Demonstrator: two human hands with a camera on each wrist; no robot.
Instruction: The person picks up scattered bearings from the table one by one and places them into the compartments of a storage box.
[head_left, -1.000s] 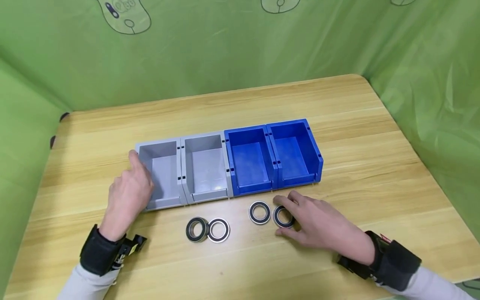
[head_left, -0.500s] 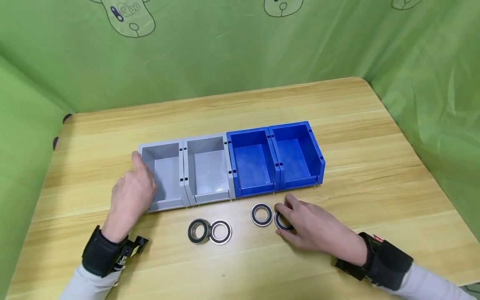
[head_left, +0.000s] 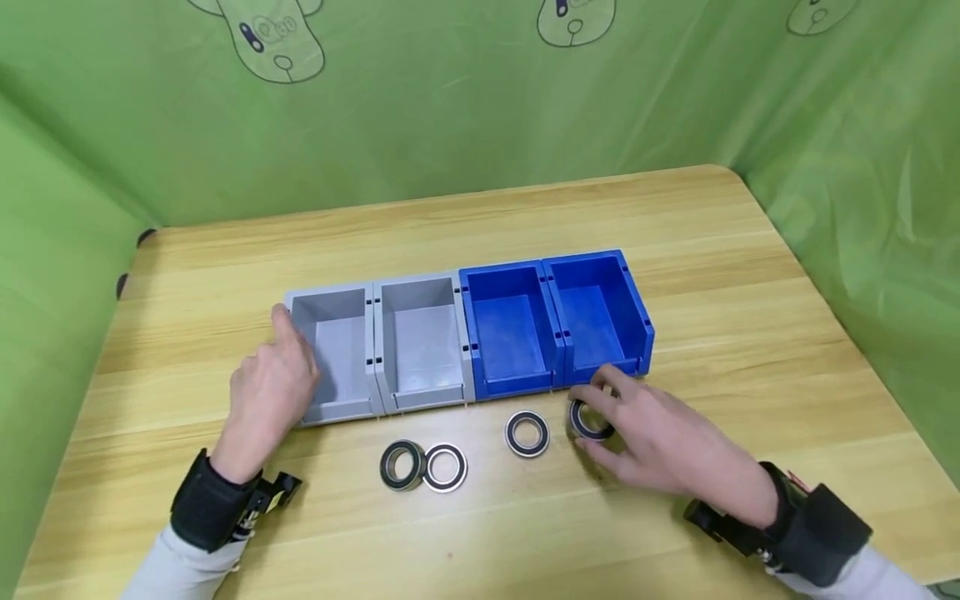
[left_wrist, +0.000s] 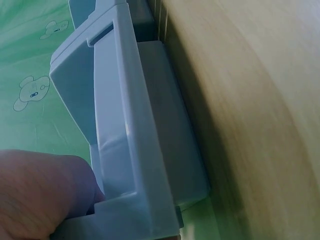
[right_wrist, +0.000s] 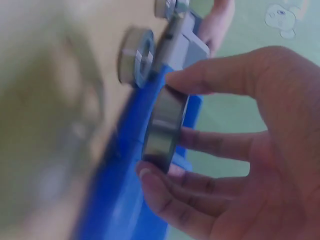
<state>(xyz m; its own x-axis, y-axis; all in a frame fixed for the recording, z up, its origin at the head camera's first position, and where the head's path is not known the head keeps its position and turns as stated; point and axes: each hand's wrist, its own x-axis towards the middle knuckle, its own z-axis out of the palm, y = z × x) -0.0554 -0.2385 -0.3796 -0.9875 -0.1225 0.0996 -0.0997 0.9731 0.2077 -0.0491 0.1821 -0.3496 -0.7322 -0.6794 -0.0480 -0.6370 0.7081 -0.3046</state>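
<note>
My right hand [head_left: 660,437] pinches a ball bearing [head_left: 577,419] by its edge, thumb on the near side and fingertips on the far side. In the right wrist view that bearing [right_wrist: 165,127] is held on edge, apart from the table, close to the front of the blue bins. My left hand [head_left: 273,383] grips the left wall of the leftmost grey bin [head_left: 341,358], its index finger lying along the outside. The left wrist view shows the thumb [left_wrist: 50,190] hooked over this bin's wall [left_wrist: 145,150]; the other fingers are hidden there.
A second grey bin [head_left: 423,350] and two blue bins [head_left: 513,337] [head_left: 600,325] continue the row. On the table [head_left: 480,533] before them lie a single bearing [head_left: 512,435], a taller bearing [head_left: 388,471] and a flatter one [head_left: 446,486] touching it. Green cloth [head_left: 450,125] surrounds the table.
My right hand has closed its fingers on the right-hand bearing and raised it, moving slightly right and towards the blue bins. The left hand stays at the grey bin; the head view shifts slightly.
</note>
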